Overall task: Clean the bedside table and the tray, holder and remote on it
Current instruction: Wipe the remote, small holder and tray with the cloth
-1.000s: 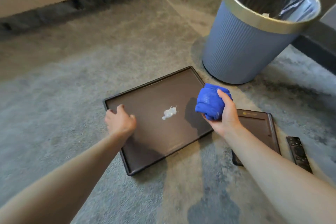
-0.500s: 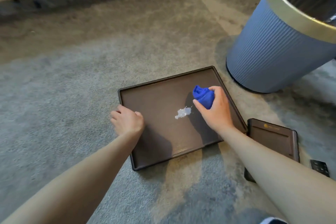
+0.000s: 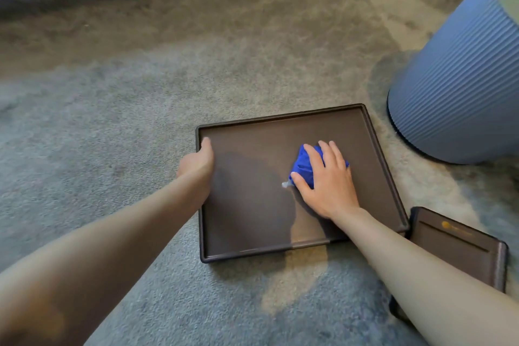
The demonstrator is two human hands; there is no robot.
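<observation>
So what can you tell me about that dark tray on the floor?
The tray is a dark brown rectangle with a low raised rim and a matte, plastic-looking floor. It lies flat on the grey carpet. The left hand holds its left rim. The right hand presses a blue cloth onto its middle, where a small white smear shows at the cloth's edge.
</observation>
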